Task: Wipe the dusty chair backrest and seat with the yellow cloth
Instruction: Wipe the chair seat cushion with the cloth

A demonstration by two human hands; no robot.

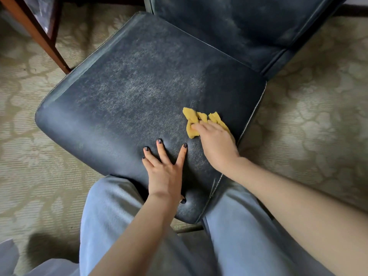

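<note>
A dark blue leather chair fills the view. Its seat (139,92) carries a grey film of dust across the middle, and the backrest (229,28) at the top right is streaked with dust too. My right hand (217,144) grips a crumpled yellow cloth (196,120) and holds it down on the seat near the right edge. My left hand (165,166) lies flat on the seat's near part, fingers spread, thumb over the front edge. The leather around both hands looks darker and cleaner than the middle.
A patterned beige carpet (318,116) surrounds the chair. A brown wooden furniture leg (45,36) slants at the top left, close to the seat's left corner. My legs in grey-blue trousers (119,216) stand against the seat's front edge.
</note>
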